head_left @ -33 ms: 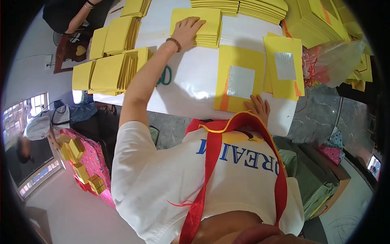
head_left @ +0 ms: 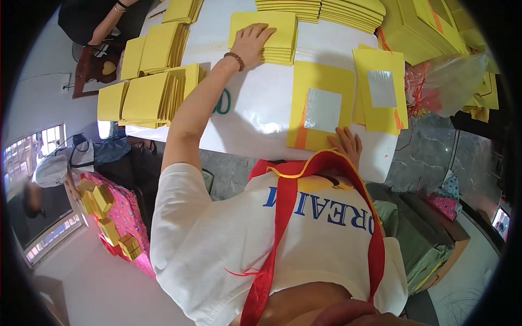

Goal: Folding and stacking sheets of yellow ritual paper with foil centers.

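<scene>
My left hand (head_left: 253, 44) lies on a stack of yellow paper pieces (head_left: 284, 30) toward the far middle of the table, its fingers stretched over the top sheet. Close to my body, my right hand (head_left: 348, 143) rests with fingers apart at the near right corner of a flat yellow paper piece (head_left: 319, 75). That piece carries a shiny whitish rectangle (head_left: 323, 110) and an orange strip. To its right lie similar overlapping yellow pieces (head_left: 382, 117). Green scissor-like handles (head_left: 224, 101) show beside my left forearm, which hides the rest of the tool.
Yellow stacks stand along the table's left side (head_left: 144, 100) and far edge (head_left: 348, 16). A larger yellow pile (head_left: 410, 32) and a clear plastic bag (head_left: 454, 81) with red ties sit at the right. Another person's arm (head_left: 109, 23) reaches in at the upper left.
</scene>
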The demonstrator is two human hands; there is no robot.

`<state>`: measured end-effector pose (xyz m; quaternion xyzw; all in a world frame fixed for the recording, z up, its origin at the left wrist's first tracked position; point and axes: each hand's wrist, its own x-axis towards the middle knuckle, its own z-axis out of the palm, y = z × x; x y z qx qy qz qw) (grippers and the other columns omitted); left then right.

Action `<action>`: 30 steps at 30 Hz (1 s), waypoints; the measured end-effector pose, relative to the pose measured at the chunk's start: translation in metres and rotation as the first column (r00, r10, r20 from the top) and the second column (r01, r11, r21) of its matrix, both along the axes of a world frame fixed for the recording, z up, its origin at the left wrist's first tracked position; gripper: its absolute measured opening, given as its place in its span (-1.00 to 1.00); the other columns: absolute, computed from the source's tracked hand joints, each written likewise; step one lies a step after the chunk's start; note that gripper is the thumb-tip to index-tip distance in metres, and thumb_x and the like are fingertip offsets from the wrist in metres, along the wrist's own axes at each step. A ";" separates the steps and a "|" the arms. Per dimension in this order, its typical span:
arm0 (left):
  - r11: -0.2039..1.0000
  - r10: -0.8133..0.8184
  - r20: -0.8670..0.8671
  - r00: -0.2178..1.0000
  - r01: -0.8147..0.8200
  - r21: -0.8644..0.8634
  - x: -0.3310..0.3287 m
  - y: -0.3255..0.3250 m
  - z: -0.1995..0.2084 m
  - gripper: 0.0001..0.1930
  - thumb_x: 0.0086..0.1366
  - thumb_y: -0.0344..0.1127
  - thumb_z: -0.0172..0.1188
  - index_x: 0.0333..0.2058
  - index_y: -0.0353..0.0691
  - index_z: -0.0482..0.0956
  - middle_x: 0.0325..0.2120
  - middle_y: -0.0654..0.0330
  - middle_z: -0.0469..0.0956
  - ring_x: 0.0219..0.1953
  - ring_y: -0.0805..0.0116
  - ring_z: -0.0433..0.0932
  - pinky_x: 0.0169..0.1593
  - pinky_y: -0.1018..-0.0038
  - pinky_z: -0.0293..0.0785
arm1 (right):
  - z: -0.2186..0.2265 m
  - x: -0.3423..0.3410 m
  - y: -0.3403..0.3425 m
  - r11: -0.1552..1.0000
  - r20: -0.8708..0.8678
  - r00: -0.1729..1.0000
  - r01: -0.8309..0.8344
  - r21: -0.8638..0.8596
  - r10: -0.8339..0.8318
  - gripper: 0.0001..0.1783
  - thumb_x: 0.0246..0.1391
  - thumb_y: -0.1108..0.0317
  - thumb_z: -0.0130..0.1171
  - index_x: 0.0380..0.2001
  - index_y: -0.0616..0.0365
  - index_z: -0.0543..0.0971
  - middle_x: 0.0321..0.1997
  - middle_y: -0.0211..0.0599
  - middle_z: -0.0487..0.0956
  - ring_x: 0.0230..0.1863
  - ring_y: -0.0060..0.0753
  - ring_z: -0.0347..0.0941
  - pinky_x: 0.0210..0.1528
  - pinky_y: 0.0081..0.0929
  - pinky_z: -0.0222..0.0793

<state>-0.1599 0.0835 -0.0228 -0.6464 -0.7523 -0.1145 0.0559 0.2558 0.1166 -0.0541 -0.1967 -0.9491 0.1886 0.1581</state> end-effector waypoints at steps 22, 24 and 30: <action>0.927 -0.359 0.452 0.817 0.369 0.069 0.153 -0.067 0.007 -0.59 0.04 -0.19 0.18 -0.09 -0.11 0.47 -0.09 0.02 0.43 -0.05 0.03 0.39 -0.03 0.21 0.32 | -0.013 -0.001 0.003 0.998 -0.002 1.000 0.020 0.054 -0.020 -0.50 -0.12 -0.01 0.22 -0.07 -0.14 0.50 0.19 -0.38 0.30 0.25 -0.27 0.15 0.25 -0.08 -0.11; 0.893 -0.408 0.290 0.866 0.444 -0.069 0.186 -0.093 0.002 -0.55 0.02 -0.11 0.21 -0.08 -0.04 0.42 0.08 0.12 0.24 0.08 0.11 0.22 0.08 0.17 0.16 | -0.016 -0.001 0.005 0.998 -0.004 1.000 0.012 0.062 -0.012 -0.54 -0.08 0.00 0.18 -0.07 -0.14 0.50 0.19 -0.38 0.30 0.25 -0.28 0.14 0.25 -0.08 -0.11; 0.928 -0.366 0.144 0.920 0.372 -0.021 0.196 -0.094 -0.013 -0.61 0.02 -0.22 0.20 -0.11 -0.03 0.42 -0.03 0.13 0.32 0.02 0.14 0.28 0.03 0.20 0.19 | -0.003 -0.001 0.008 0.992 0.033 0.999 -0.020 -0.121 0.024 -0.63 0.03 0.15 0.11 -0.07 -0.04 0.49 0.21 -0.30 0.26 0.26 -0.19 0.11 0.26 -0.12 -0.10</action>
